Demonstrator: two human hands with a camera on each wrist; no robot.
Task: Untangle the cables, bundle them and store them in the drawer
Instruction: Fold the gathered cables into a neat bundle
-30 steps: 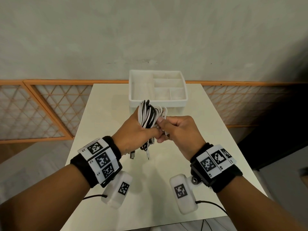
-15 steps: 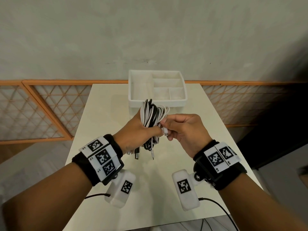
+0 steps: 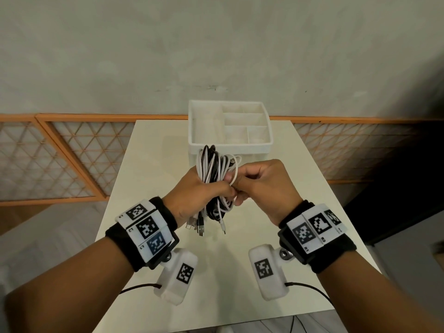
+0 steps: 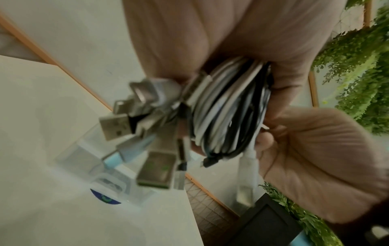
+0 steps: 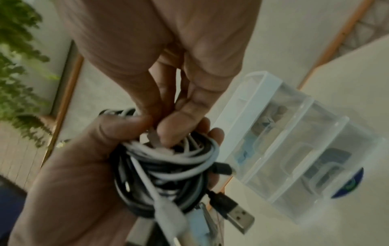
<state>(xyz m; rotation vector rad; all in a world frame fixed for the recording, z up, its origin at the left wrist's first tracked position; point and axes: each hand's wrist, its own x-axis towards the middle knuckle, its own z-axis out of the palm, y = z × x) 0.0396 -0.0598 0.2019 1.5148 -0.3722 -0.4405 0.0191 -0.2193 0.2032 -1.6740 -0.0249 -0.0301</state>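
A bundle of white and black cables (image 3: 212, 168) stands upright in my left hand (image 3: 204, 195), which grips it round the middle above the table. Several USB plugs (image 3: 200, 228) hang below the fist. My right hand (image 3: 236, 188) is pressed against the bundle's right side and pinches a white cable strand (image 3: 236, 175) that loops over the coils. In the right wrist view its thumb and fingers (image 5: 168, 129) close on a cable end at the top of the bundle (image 5: 168, 168). The left wrist view shows the coils (image 4: 227, 116) and plugs (image 4: 118, 126) up close.
The white compartmented drawer box (image 3: 240, 150) stands just behind the hands at the far middle of the cream table (image 3: 156, 188); in the right wrist view the drawer box (image 5: 294, 149) looks like clear plastic. Orange lattice panels (image 3: 60, 159) and a grey wall lie beyond.
My right hand has come back in against the bundle with the white cable end, and a white strand now loops over the bundle's right side. The left hand has stayed nearly still.
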